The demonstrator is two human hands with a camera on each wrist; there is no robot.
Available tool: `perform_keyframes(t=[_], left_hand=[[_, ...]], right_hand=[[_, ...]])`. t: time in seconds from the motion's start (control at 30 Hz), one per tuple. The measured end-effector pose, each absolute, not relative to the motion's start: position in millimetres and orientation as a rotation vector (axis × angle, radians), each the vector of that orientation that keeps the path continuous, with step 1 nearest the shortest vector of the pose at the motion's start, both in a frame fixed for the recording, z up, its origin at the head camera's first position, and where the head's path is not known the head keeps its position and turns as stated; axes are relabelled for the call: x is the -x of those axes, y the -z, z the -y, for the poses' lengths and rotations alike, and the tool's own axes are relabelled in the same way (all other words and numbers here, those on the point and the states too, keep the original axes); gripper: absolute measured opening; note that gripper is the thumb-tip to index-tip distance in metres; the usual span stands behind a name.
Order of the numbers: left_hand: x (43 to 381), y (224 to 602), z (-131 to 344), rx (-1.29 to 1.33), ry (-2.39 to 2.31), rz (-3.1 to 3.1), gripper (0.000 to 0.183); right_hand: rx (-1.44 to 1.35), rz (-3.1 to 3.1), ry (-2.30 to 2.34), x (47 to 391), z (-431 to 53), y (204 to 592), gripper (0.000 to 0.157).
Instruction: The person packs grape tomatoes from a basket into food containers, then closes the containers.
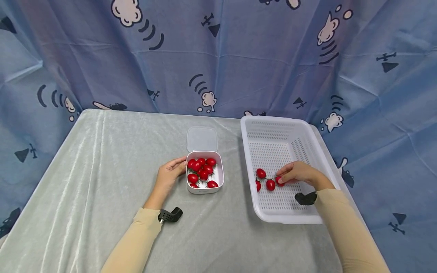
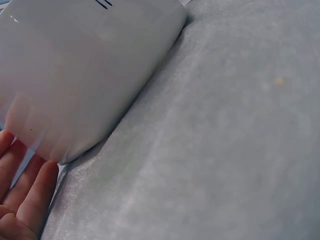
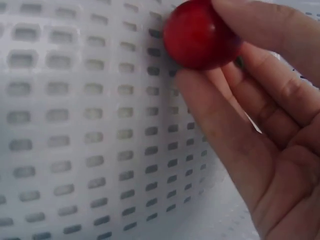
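Note:
My right hand (image 1: 297, 172) is inside the white perforated basket (image 1: 250, 159), pinching a red cherry tomato (image 3: 197, 37) between thumb and fingers, close to the basket floor. Beside it on that floor lie other cherry tomatoes (image 1: 271, 185), to the left of the hand. My left hand (image 1: 168, 176) touches the left side of a small white box (image 1: 205, 191) with its fingers fairly straight; in the left wrist view the fingertips (image 2: 47, 172) meet the wall near its lower edge. Several cherry tomatoes (image 1: 203, 174) with green stems lie in the box.
A translucent lid (image 1: 202, 139) lies folded back behind the box. Pale grey cloth (image 1: 119, 151) covers the table. A blue patterned curtain (image 1: 177, 57) hangs along the back and right side. The basket's raised rim stands to the right of the box.

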State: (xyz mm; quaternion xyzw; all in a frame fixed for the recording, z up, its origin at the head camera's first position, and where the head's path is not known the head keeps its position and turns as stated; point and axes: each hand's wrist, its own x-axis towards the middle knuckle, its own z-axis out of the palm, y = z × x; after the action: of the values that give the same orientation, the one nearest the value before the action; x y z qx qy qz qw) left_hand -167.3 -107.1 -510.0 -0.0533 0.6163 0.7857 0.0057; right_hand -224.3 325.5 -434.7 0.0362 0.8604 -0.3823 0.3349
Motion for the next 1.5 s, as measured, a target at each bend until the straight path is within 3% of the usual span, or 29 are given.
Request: perform_keyframes(t=[0.67,0.93,1.13,1.23,1.5], left_hand=[[167.5,511.7,108.7,0.154,-2.460,-1.931,0.038],[167.9,512.2,108.0,0.147,-2.482,-1.903,0.039],[168.3,512.8,107.3,0.142,-2.482,-1.902,0.039],[168.5,512.8,107.4,0.141,-2.487,-1.899,0.039],[168.2,513.0,107.4,0.137,-2.493,-1.891,0.039]], right_hand=[[0.000,-2.448,1.318,223.9,-300.8,399.2,0.052],[0.131,-2.201,1.815,252.7,-294.9,432.8,0.038],[0.146,-2.145,1.932,225.3,-246.4,388.2,0.038],[0.131,-2.056,2.024,212.8,-224.5,370.1,0.027],[0.055,-1.963,2.083,204.7,-179.8,354.2,0.020]])
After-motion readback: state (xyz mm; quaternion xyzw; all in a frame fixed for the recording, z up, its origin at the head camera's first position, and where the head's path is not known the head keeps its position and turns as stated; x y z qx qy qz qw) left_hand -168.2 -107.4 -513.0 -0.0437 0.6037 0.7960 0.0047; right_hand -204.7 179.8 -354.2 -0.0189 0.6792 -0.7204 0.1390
